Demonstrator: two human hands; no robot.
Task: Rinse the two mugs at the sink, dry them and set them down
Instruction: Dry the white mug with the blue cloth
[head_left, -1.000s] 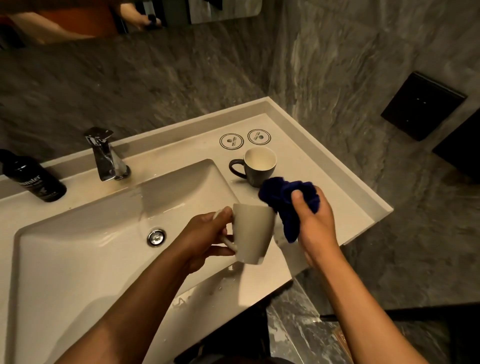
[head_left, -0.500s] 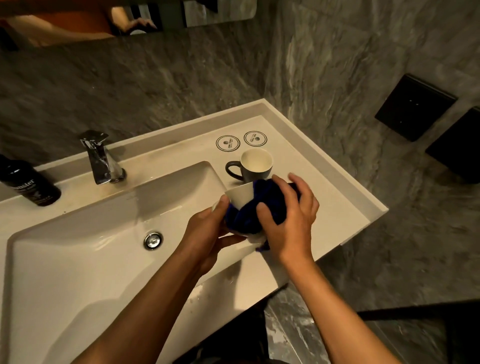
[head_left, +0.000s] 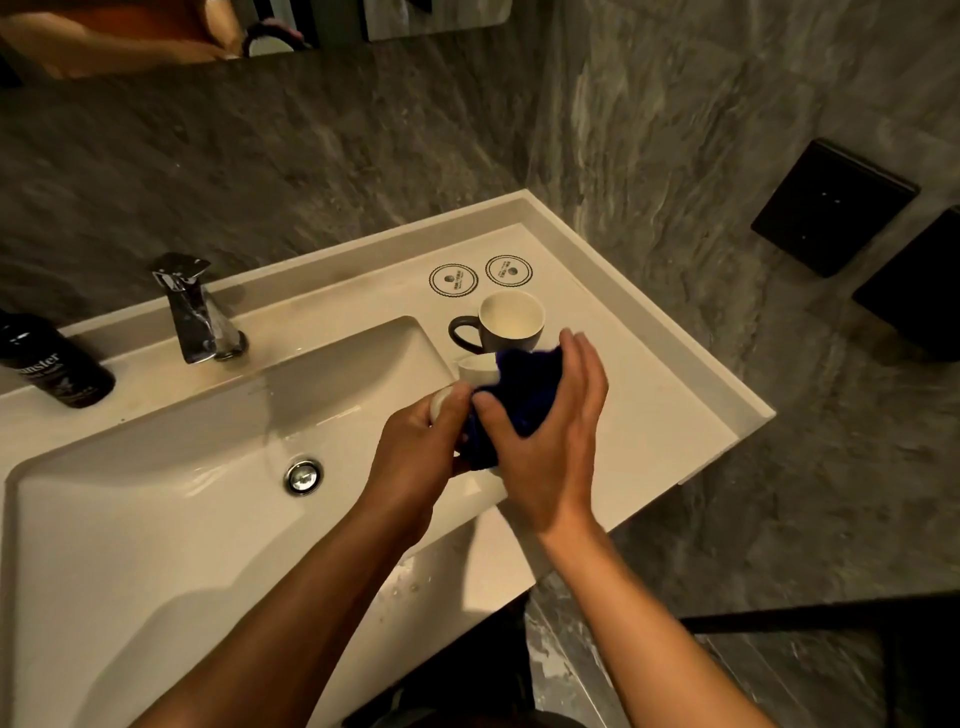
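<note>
My left hand (head_left: 415, 452) grips a pale mug (head_left: 475, 368) by its handle side, just over the sink's right rim. Only the mug's rim and a bit of its base show. A dark blue cloth (head_left: 524, 395) is wrapped over the mug, and my right hand (head_left: 545, 431) holds it there with thumb and fingers curled round it. Just behind stands a dark mug (head_left: 506, 325) with a white inside, upright on the counter, handle to the left.
The white basin (head_left: 156, 519) with its drain (head_left: 304, 475) lies to the left, the chrome tap (head_left: 195, 312) behind it. A black bottle (head_left: 52, 364) stands at far left. Two round coasters (head_left: 480, 275) lie behind the dark mug. The counter (head_left: 675, 415) ends at right.
My right hand brought the blue cloth from beside the pale mug onto it and now wraps round it. The mug moved slightly up and toward the dark mug.
</note>
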